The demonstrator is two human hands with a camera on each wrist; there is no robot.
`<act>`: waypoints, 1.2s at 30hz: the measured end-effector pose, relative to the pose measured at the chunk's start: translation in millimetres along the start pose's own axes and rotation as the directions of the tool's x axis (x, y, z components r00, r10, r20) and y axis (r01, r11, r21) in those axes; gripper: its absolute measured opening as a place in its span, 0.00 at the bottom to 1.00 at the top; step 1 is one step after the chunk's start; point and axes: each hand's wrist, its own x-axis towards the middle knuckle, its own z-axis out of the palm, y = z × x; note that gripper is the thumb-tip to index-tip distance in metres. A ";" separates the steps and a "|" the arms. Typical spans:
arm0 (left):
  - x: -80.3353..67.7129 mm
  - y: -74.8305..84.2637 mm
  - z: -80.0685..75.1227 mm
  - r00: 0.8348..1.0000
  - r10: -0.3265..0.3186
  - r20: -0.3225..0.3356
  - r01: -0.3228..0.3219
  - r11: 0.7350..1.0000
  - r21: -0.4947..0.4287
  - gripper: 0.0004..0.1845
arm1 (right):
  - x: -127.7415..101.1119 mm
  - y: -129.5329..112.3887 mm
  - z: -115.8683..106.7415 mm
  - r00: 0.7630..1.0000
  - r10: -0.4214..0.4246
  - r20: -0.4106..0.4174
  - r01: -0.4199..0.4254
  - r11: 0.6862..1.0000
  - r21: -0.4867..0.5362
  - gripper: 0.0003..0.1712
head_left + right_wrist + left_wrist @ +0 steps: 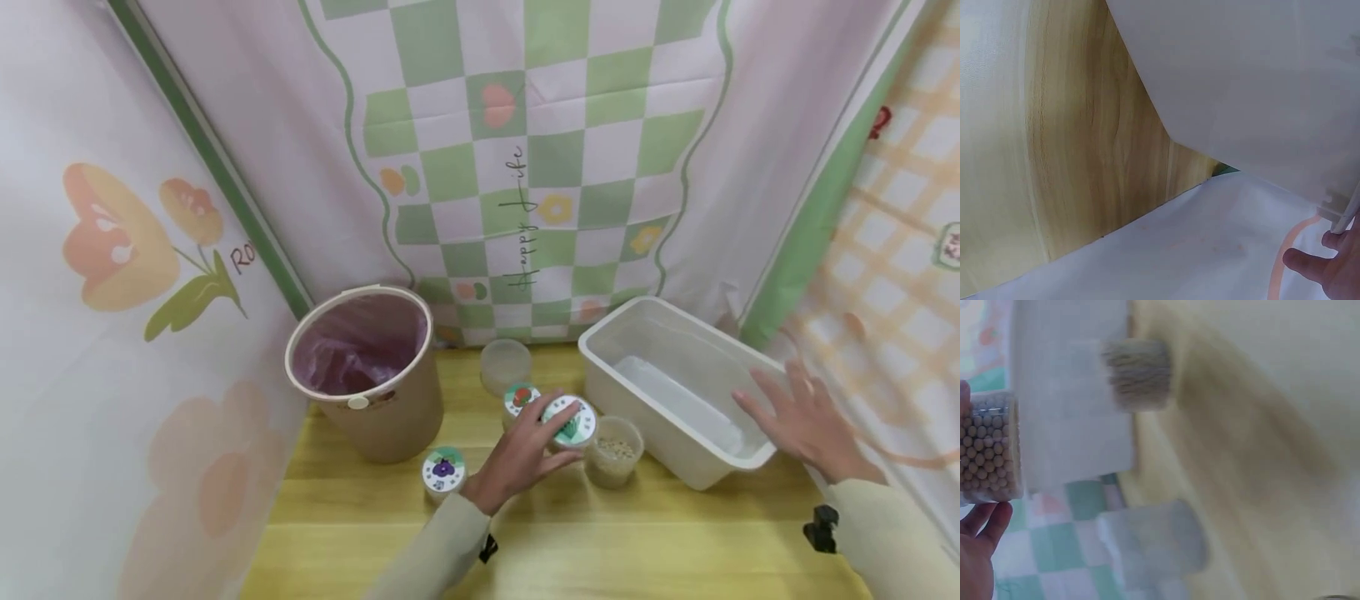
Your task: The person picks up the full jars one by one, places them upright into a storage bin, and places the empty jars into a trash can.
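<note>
Jar (579, 431) and left grip (521, 454) met in the head view: the fingers were closed around its white lid with a green picture, thumb on the near side. A second jar (519, 400), red picture on its lid, stood just behind the left grip, and a third jar (443, 472), marked with a purple picture, stood to its left, near the wrist. A cup (611, 468) of grain sat just right of the left grip on the wooden counter (592, 546). Farther beyond were a clear tumbler (506, 367) and, off to the left, a lined bin (401, 425). A white tub (656, 433) lay between the two grips; the right grip (806, 421), fingers spread and holding nothing, was by its right rim.

In the left wrist view, round beige beans showed through the jar's side, fingertips pressing it from opposite sides, its base clear of the counter. The cup and tumbler, blurred, were to the right of that grip.

In the right wrist view, the tub's wall loomed beside the right grip, partly out of frame; whether its fingertips touched the rim could not be told.
</note>
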 end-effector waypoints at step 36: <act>192.6 12.6 27.9 0.991 0.003 0.135 -0.002 1.000 -0.006 0.41 | -1.7 0.4 -2.5 0.999 -0.015 0.036 0.016 0.998 -0.053 0.46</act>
